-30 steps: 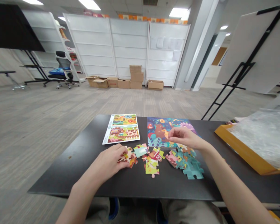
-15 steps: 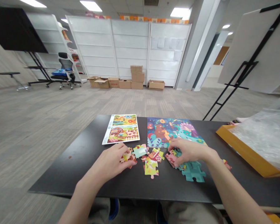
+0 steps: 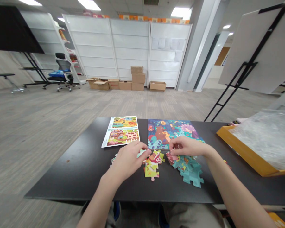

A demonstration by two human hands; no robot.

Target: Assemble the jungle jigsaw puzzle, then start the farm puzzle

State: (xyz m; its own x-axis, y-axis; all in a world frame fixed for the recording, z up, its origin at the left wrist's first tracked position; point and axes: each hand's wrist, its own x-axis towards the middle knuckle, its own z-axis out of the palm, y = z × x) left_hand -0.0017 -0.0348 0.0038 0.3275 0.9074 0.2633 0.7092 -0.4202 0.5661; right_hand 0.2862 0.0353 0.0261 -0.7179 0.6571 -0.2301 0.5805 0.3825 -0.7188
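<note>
My left hand [image 3: 130, 161] hovers over the jigsaw pieces at the table's middle, thumb and forefinger slightly apart. A mint piece [image 3: 141, 153] shows between them, and other pieces are partly hidden under the palm. Just right of its fingertips lie a red barn piece [image 3: 157, 157] and a yellow-green piece [image 3: 151, 170], touching each other. My right hand [image 3: 184, 147] is closed, fingertips pinching a pink puzzle piece [image 3: 171, 157] at the edge of a loose heap. Teal backs of puzzle pieces [image 3: 192, 174] overlap in that heap, below the right wrist.
On the black table [image 3: 80, 171], a printed picture sheet [image 3: 121, 131] lies at left and a dark forest picture [image 3: 165, 133] behind the pieces. A yellow box [image 3: 247, 152] with clear plastic wrap [image 3: 270, 136] stands at right. An easel [image 3: 242, 76] rises beyond the table.
My left hand has moved right, from the left-hand pieces to beside the barn piece. My right hand stays by the pink piece, its fingers slightly raised. The view has shifted a little.
</note>
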